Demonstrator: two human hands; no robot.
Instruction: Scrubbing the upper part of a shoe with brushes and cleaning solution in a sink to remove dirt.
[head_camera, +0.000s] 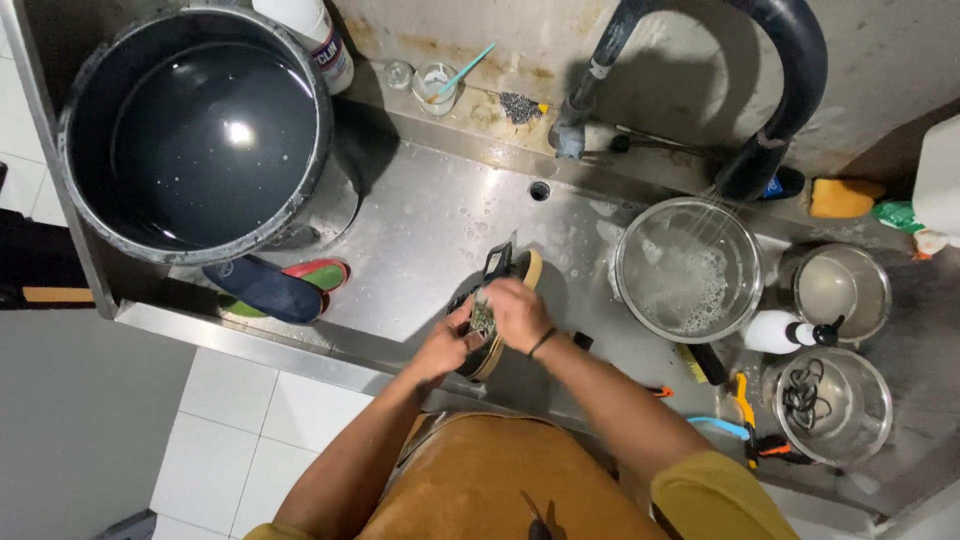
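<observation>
While we grip the shoe (497, 300) at the middle of the frame, our left hand (445, 345) clasps its lower end and our right hand (515, 312) closes over a small greenish scrubbing pad (483, 318) pressed against its side. Both hands are clenched, neither free. The shoe is dark with a tan sole and sits tilted on the wet steel sink (420, 230), its toe pointing to the upper part of the frame.

To do this scrubbing well, we judge that the left hand should brace the shoe firmly against the basin so it does not slide on the soapy metal, while the right works the pad in short strokes along the sole edge, turning the shoe to reach each side.

Left of the hands lie insoles (275, 285), one dark blue, others showing red and green edges, under a large black bucket (195, 130) of water in the upper left. To the right stands a steel bowl (688, 270) of foamy water beneath a black hose (790, 90), then a white spray bottle (785, 332) and two more steel bowls (840, 290), the lower one holding dark laces (805, 392). Small brushes (735, 420) with orange and blue handles lie at the lower right.
</observation>
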